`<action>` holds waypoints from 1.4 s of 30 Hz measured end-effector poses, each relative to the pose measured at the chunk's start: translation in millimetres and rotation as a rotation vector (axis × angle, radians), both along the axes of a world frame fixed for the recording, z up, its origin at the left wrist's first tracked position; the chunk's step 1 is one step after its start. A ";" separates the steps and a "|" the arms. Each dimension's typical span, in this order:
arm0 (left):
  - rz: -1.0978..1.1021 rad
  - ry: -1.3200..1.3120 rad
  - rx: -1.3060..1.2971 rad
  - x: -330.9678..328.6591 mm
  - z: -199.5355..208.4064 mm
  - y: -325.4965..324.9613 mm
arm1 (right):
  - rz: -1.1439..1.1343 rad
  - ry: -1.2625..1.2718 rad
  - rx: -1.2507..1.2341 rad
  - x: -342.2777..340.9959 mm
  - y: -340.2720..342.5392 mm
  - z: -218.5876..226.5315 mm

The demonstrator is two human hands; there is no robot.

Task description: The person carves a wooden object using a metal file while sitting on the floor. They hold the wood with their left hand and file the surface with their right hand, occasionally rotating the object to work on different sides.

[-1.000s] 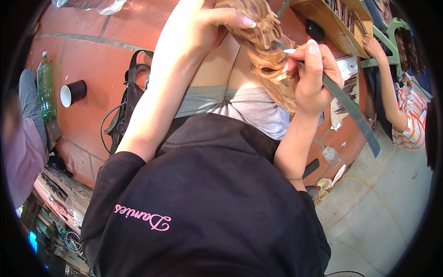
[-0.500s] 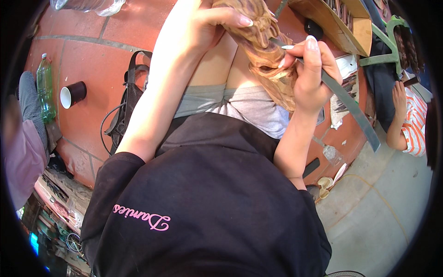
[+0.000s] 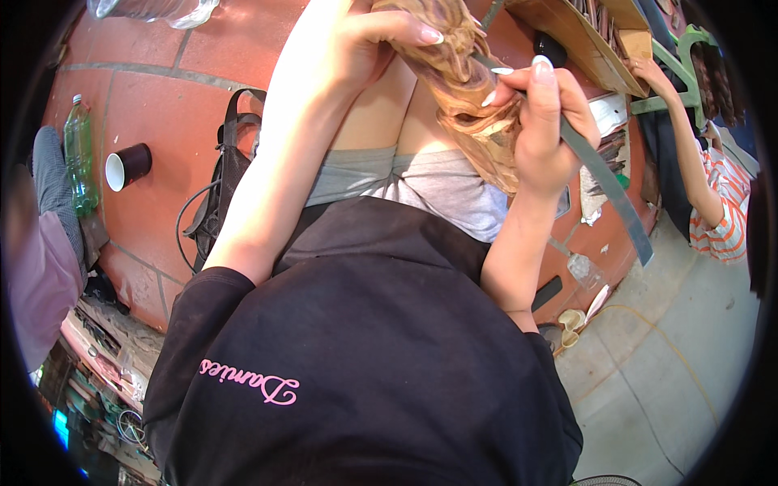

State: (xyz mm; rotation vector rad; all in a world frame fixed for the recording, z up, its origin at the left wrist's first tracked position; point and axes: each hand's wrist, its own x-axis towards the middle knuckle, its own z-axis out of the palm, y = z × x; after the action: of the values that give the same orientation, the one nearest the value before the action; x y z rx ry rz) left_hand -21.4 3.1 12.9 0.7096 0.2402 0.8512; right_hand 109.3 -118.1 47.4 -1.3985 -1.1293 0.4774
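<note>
The left hand [image 3: 381, 36] clenches the upper end of a carved piece of brown wood [image 3: 466, 97], fingers wrapped over it so that the work is steadied close against the person's chest, above the grey top and black apron [image 3: 365, 348]. The right hand [image 3: 539, 121] is closed around a long flat metal file [image 3: 608, 190], pinched near the wood between thumb and fingers, apparently so that its edge can be guided with control; the rest of the blade runs down and to the right, free in the air. The wood thus lies between the two hands, high in the view and partly hidden by the fingers. Behind it stands a red-brown tiled surface [image 3: 154, 97] bearing a green plastic bottle [image 3: 79, 154], a dark cup with a white inside [image 3: 127, 166] lying on its side, and a black strap with cable [image 3: 215, 202]. To the right, another person in an orange-striped shirt [image 3: 725, 219] reaches toward a wooden shelf [image 3: 583, 36]; that arm is well apart from the file. At left, a pink sleeve [image 3: 36, 275] borders the frame.
</note>
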 end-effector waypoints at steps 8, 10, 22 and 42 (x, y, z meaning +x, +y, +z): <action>0.037 0.066 0.054 0.7 1.4 -1.1 | 0.008 0.071 -0.019 3.3 -3.4 -2.7; 0.042 0.068 0.068 1.9 1.0 -1.2 | 0.014 0.038 -0.016 0.2 -1.3 -1.0; -0.007 -0.008 0.042 -0.2 -4.2 2.4 | 0.005 -0.006 0.009 -1.1 1.2 -0.8; 0.013 0.051 0.077 -0.6 4.3 -1.2 | 0.014 -0.009 -0.034 8.0 -5.8 -4.8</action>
State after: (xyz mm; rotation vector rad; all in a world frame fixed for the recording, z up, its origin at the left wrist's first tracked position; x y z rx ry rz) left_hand -22.0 1.9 17.2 0.8032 0.2591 0.8585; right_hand 117.3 -124.0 42.6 -1.4245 -1.1430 0.5030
